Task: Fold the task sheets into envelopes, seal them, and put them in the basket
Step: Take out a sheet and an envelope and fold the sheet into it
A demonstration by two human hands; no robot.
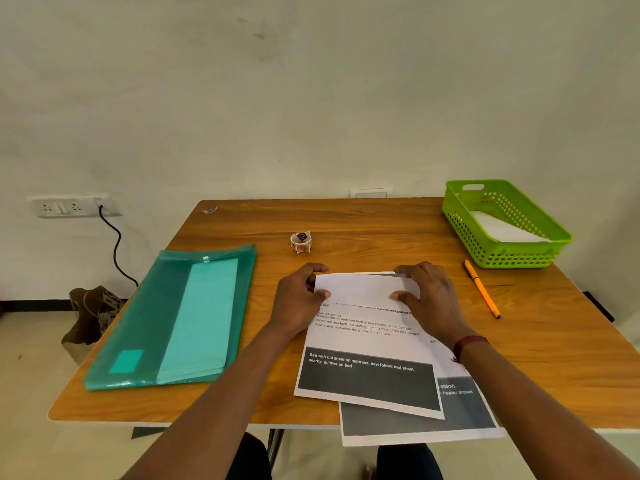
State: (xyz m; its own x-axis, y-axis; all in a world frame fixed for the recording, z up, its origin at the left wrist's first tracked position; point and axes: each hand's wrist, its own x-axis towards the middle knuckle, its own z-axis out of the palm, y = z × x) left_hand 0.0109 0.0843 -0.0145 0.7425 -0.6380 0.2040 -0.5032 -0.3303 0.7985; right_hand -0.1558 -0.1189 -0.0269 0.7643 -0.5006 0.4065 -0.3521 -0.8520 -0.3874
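A printed task sheet (367, 344) lies in front of me on the wooden table (346, 223), its far edge folded over toward me as a white flap (363, 287). My left hand (298, 299) pinches the flap's left end between thumb and fingers. My right hand (429, 299) pinches the flap's right end the same way. A second printed sheet (426, 420) lies under the first and sticks out over the table's near edge. The green basket (464, 223) stands at the far right corner with a white folded paper (502, 228) inside it.
A small roll of stickers (300, 241) sits just beyond the sheet. An orange pen (482, 289) lies right of my right hand. A teal plastic folder (176, 317) covers the table's left side. A wall socket with a black cable (116, 244) is at the left.
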